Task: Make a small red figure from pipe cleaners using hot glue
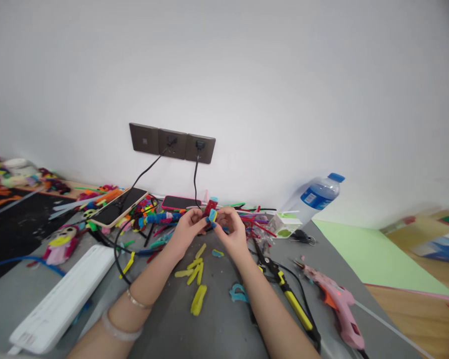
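Note:
My left hand is closed at the fingertips on a red fuzzy piece with a light-blue top. My right hand pinches a small blue-and-yellow fuzzy piece right against it. Fingers partly hide where the two pieces meet. Below the hands, several yellow fuzzy strips lie on the grey table. A small blue-and-yellow piece sits between my wrists, and a light-blue curved piece lies beside my right forearm.
A pink glue gun and yellow-handled pliers lie at right. A tilted water bottle leans near the wall by a small box. A white power strip, phone and fuzzy doll are at left, with cables.

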Tool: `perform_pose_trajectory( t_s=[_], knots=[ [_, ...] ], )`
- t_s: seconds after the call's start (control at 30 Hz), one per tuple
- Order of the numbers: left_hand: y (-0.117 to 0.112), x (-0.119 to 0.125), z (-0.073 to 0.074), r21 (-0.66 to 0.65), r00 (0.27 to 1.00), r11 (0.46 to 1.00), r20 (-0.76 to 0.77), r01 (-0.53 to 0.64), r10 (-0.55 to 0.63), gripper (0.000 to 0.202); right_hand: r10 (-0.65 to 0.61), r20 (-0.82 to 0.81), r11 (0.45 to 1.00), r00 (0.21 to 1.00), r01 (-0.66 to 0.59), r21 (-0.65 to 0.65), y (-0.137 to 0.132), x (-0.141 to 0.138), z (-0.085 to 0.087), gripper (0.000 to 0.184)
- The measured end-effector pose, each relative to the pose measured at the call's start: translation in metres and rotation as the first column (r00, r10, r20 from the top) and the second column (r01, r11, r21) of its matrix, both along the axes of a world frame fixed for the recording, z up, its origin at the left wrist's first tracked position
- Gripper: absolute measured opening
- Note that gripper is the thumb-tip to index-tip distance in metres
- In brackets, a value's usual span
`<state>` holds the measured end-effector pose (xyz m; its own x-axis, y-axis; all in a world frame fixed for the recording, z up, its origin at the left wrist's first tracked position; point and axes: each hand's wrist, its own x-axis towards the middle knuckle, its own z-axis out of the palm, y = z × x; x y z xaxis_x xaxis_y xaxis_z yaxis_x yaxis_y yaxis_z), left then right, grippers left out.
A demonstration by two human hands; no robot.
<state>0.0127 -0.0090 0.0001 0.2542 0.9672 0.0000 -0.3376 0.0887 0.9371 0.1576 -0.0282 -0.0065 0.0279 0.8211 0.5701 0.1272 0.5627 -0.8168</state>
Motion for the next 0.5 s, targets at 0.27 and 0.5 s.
perform_pose_trajectory(
  t_s=[0.27,0.5],
  knots=[
    [-0.0041,-0.0011,0.0095,-0.078,0.99,0.997,0.143,0.017,-0.005,0.032,-0.053,0.038,0.998,0.998,0.052,0.045,-0.0005,0.0006,0.0001,0.018],
    [-0.0035,-0.001,0.0091,-0.066,0.99,0.998,0.141,-0.02,0.029,0.033,-0.066,0.083,0.996,0.994,0.061,0.065,-0.0008,0.0006,0.0012,0.021]
  ],
)
